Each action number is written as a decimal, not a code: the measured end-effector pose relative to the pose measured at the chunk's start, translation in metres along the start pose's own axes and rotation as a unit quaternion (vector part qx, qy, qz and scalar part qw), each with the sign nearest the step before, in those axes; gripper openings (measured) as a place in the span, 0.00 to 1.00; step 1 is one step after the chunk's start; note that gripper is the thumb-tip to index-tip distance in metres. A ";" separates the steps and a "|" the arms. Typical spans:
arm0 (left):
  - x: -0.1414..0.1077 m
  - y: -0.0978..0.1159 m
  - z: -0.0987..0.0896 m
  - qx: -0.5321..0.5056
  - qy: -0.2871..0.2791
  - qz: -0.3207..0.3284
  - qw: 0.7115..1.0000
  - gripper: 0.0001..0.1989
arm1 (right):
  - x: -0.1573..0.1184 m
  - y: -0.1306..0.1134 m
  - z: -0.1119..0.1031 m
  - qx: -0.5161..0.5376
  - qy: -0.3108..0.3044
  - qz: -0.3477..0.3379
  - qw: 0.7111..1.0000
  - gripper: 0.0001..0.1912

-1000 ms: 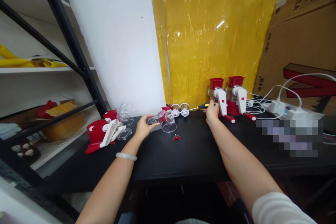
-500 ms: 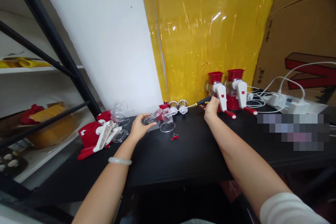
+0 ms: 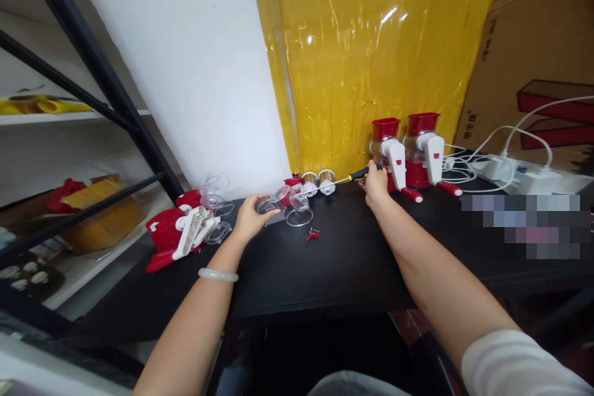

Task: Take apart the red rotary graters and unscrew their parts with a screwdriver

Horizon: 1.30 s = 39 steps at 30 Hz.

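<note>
My left hand (image 3: 253, 218) is closed around one side of a clear plastic grater body (image 3: 278, 197), which lies tilted on the black table. In my right hand (image 3: 375, 184) is a screwdriver (image 3: 357, 175) with a black and yellow handle. Its long shaft points left, and the tip reaches the clear body; the exact contact point is hard to make out. Small red parts with screws (image 3: 312, 235) lie just in front of the body. Behind it stand two metal grater drums (image 3: 326, 182) with white ends, near a small red piece (image 3: 292, 181).
Two assembled red and white rotary graters (image 3: 387, 148) stand at the back right, beside white cables and a power strip (image 3: 533, 179). On the left lie red grater parts (image 3: 167, 232), white crank handles (image 3: 189, 234) and clear pieces (image 3: 216, 189). A black shelf frame (image 3: 134, 124) borders the left.
The view has shifted slightly. My right hand has turned its grip on the screwdriver handle, with more of the fingers showing. My left hand keeps its hold on the clear body.
</note>
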<state>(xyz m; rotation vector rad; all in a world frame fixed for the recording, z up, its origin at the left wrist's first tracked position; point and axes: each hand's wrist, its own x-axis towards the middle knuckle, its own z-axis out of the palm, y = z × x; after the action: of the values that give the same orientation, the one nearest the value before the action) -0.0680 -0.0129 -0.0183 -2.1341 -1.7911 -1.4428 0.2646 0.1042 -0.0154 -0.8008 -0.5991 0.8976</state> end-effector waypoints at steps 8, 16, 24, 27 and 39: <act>0.001 -0.005 0.001 -0.002 0.004 0.003 1.000 0.27 | -0.005 -0.005 0.002 0.014 0.005 0.000 1.000 0.16; 0.001 -0.004 0.001 0.000 0.002 0.002 1.000 0.27 | -0.008 -0.012 0.003 0.085 -0.005 0.057 0.995 0.07; 0.001 -0.003 0.001 0.002 0.000 0.006 1.000 0.27 | -0.012 -0.012 0.008 0.087 0.001 0.043 0.995 0.18; 0.001 -0.004 0.002 0.004 0.000 0.007 1.000 0.27 | -0.011 -0.008 0.008 0.054 0.021 0.023 0.998 0.21; 0.000 0.000 0.000 0.005 -0.001 0.000 1.000 0.27 | -0.007 -0.007 0.003 0.056 0.031 0.001 0.998 0.15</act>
<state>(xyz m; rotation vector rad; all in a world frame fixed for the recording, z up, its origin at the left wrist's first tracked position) -0.0680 -0.0129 -0.0177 -2.1312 -1.7954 -1.4303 0.2619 0.0961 -0.0094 -0.7252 -0.4899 0.8967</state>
